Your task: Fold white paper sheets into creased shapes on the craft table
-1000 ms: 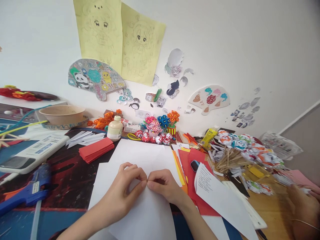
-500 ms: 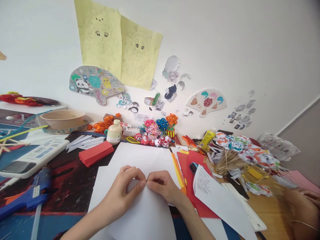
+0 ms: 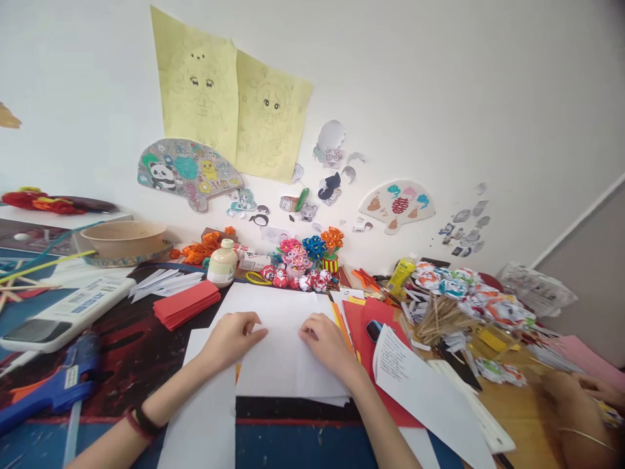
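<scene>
A sheet of white paper [image 3: 280, 371] lies in front of me, over other white sheets, its near edge roughly straight. My left hand [image 3: 233, 337] is at its left side, fingers curled and thumb reaching onto the paper, closed at its far part. On the opposite side my right hand [image 3: 326, 340] pinches the sheet with bent fingers. The fingertips partly hide where they meet the paper. Between the hands is a gap about a hand wide.
Red paper strips [image 3: 187, 303], a glue bottle [image 3: 222, 264] and a blue glue gun [image 3: 73, 378] are at left. Paper flowers [image 3: 315, 251] stand behind. Red sheets [image 3: 359, 316] and a printed page [image 3: 420, 384] lie right. Another person's arm [image 3: 576, 417] is at far right.
My hands have moved apart from their shared pinch at the middle. The sheet that bulged towards me now lies flatter, its near edge farther away, showing the dark table.
</scene>
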Demonstrator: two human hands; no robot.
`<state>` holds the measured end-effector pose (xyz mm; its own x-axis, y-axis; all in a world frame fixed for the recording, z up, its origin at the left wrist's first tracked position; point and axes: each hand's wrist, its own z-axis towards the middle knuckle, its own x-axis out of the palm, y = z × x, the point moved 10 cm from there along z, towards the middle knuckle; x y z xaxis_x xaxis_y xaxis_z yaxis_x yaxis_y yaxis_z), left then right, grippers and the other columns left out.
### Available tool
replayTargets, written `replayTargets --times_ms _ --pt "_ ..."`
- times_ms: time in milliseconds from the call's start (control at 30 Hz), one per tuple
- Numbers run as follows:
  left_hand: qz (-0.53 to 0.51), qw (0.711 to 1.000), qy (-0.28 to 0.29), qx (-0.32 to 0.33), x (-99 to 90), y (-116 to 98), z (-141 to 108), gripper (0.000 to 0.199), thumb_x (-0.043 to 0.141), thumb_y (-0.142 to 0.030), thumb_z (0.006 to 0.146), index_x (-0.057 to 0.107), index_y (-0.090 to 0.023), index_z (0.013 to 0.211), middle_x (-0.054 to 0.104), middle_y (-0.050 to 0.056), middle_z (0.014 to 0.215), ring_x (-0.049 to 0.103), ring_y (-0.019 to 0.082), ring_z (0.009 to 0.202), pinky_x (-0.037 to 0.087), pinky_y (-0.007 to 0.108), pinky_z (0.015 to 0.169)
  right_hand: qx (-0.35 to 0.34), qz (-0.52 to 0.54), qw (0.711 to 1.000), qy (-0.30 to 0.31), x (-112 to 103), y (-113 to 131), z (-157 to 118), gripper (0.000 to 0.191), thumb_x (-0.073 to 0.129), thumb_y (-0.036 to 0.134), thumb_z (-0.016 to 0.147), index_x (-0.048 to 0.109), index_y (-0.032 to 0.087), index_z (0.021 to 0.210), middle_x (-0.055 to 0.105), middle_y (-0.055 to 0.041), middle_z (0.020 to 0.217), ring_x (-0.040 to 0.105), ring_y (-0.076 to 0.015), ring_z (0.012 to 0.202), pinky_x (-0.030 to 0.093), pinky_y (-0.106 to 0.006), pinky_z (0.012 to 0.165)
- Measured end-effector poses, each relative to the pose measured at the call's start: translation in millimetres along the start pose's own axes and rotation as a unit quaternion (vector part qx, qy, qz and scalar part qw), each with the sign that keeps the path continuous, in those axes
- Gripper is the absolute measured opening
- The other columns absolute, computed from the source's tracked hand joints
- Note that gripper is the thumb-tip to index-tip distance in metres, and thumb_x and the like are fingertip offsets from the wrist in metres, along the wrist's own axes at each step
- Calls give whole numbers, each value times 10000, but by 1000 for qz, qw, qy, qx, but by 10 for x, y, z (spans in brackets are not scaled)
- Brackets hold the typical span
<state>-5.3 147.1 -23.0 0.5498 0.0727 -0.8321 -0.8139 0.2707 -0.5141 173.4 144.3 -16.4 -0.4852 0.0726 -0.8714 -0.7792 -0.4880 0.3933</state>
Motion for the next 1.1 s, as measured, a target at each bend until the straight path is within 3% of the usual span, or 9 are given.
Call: replayTargets --times_ms 67,167,333,500,900,1100 --pt "17 1000 -22 -12 11 59 19 276 496 -425 824 652 -204 767 571 -12 586 538 159 590 265 245 554 4 -7 999 -36 27 -46 25 163 528 196 856 644 211 970 610 -58 1041 540 -214 994 398 -327 862" --pt "27 999 -39 -20 31 88 3 294 442 -399 857 624 -200 739 565 -1 573 531 166 584 256 253 561 13 -27 996 -80 77 -120 22 346 470 201 886 521 223 1227 507 -86 1276 460 -236 1175 349 -385 987" --pt "38 999 -36 -15 58 95 13 307 433 -373 862 557 -197 644 549 2 554 516 162 568 255 256 562 17 -30 998 -46 248 -227 16 429 375 246 931 384 223 1360 366 -73 1442 252 -227 1367 228 -427 1103" --pt "51 998 -25 -2 46 70 28 290 448 -337 849 562 -193 625 590 15 574 535 165 578 263 260 570 36 -38 998 -24 303 -314 26 451 342 288 945 347 208 1389 283 -80 1494 163 -219 1403 164 -439 1129" --pt "70 997 -16 27 35 -35 -50 309 421 -326 868 563 -192 629 611 30 586 565 180 605 294 267 625 37 -20 999 -18 262 -283 7 428 336 283 942 373 204 1361 326 -78 1469 173 -215 1400 164 -426 1129" --pt "54 998 -8 20 14 -17 -65 323 432 -358 863 551 -195 610 577 16 552 533 163 562 281 250 573 38 -11 999 -25 233 -276 4 417 355 275 931 389 215 1342 346 -73 1455 196 -220 1392 189 -428 1121"
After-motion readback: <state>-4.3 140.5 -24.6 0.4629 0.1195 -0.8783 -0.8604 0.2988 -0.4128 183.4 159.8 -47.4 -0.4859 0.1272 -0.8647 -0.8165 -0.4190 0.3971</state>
